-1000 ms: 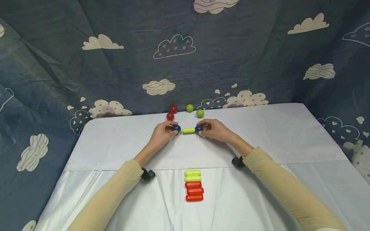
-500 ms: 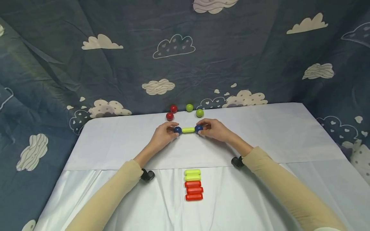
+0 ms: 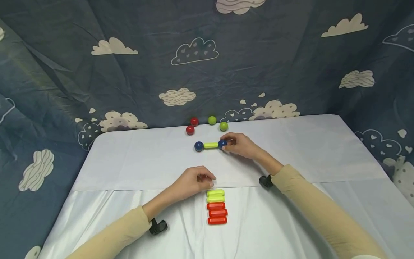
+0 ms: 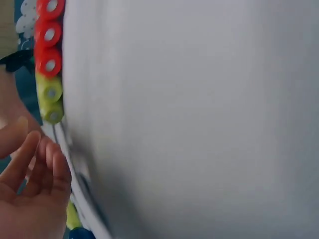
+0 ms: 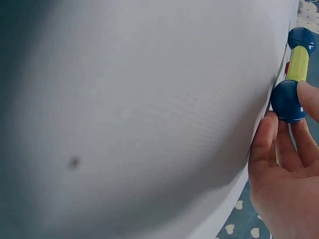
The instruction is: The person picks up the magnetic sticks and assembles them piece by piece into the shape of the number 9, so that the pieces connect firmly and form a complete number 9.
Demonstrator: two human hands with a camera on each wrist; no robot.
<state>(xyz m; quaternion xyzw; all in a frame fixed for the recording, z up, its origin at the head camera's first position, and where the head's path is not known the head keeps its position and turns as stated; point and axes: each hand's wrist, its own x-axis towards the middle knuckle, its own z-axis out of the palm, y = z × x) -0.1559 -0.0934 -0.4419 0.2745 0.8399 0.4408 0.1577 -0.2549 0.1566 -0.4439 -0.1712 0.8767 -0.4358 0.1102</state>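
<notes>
My right hand (image 3: 240, 145) pinches the right blue ball (image 5: 288, 102) between thumb and fingers. That ball joins a yellow-green rod (image 3: 211, 145), whose other end meets a second blue ball (image 3: 198, 146). Together they lie on the white cloth like a small dumbbell. My left hand (image 3: 193, 182) hovers just above the row of rods, its fingers loosely bent and nothing between them. Two yellow-green rods (image 3: 215, 196) lie closest to its fingertips, with red rods (image 3: 217, 213) lined up below them. In the left wrist view the rods show their round ends.
Two red balls (image 3: 190, 130) and two green balls (image 3: 223, 126) sit at the far edge of the white-covered table (image 3: 307, 151). Behind stands a dark blue curtain (image 3: 155, 75) with cloud prints.
The left blue ball came against the rod's left end. Then my left hand let go of it and moved down toward the rods. My right hand stays in place.
</notes>
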